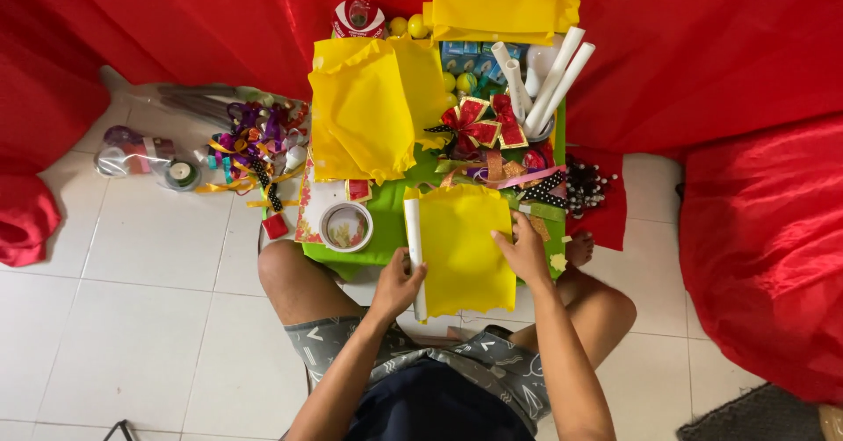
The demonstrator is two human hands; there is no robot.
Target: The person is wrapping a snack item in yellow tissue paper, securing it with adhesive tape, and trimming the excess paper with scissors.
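Rolling step: left hand [397, 285] fingers clamped on white tube [414, 252] at yellow sheet [464, 246] edge, right hand [525, 252] fingers spread flat on sheet atop green table [386, 222] w/ tape roll [346, 227] beside; next prob needs even, tight rolling.

Red cloth [720, 64] all around, craft clutter everywhere.
Ribbon tangle [255, 147] spills across white tiles [132, 257]; a tape roll [346, 227] sits on green board [386, 217].

sheet [465, 243] on table [378, 222] | tape roll [346, 227] left | ribbons [255, 147] farther left
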